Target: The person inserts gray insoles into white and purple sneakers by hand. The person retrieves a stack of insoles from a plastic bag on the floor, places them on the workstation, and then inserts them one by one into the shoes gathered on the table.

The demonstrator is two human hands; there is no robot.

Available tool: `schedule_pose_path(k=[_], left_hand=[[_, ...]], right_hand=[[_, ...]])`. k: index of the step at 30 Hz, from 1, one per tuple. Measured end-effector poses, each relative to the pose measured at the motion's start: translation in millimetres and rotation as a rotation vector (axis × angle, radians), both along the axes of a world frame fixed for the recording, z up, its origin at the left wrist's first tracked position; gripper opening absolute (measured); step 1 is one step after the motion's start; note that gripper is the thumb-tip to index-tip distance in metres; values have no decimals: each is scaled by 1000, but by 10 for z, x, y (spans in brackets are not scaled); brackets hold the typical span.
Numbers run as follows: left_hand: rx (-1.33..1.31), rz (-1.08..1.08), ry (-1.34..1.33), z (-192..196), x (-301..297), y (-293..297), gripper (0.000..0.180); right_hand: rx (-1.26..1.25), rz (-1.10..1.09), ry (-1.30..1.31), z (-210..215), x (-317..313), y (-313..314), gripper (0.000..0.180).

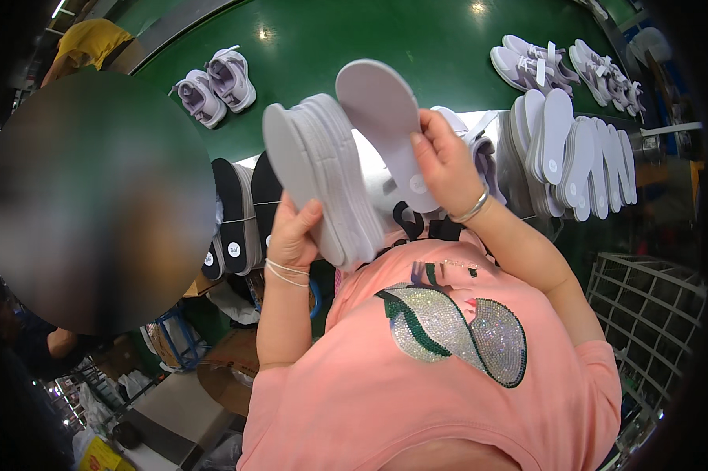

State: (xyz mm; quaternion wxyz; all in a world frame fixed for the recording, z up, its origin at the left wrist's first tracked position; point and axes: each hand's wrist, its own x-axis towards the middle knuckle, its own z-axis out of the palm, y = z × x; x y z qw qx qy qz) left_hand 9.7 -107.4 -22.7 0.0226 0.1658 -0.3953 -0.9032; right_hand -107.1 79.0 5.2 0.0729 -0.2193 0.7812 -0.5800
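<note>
My left hand [295,231] is closed round a thick stack of pale grey insoles [322,173], held upright with the toe ends up. In my right hand [448,161] is a single pale lilac-grey insole [377,102], pinched along its edge, a round white sticker near its heel. The single insole sits just right of the stack; at their edges I cannot tell whether they touch. Behind my right hand a lilac shoe [486,161] is partly hidden on the metal ledge.
A pair of lilac sneakers [216,86] stands on the green table [330,31]; more sneakers [530,63] stand far right. Several pale insole stacks [578,161] line the right side, black insoles [232,212] the left. A wire basket [644,306] stands lower right, and a person in yellow [95,39] is far left.
</note>
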Motion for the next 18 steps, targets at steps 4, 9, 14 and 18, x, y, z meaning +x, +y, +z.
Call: schedule_pose_path(k=[4,9,14,18], left_hand=[[-428,91,-218,-55,137,-422,63],[-1183,21,-615,-286,342,-689,63],[-2021,284,-488,2,207,-242,45],[-1163,-165,-103,103,-190,365,33]], right_hand=[[-192,66,-371,-5,-206,316,23],[-6,-20,-377,18,-220,769,40],[250,140,-160,68,-43,1043,54],[443,165,56,178,40,1034,39]])
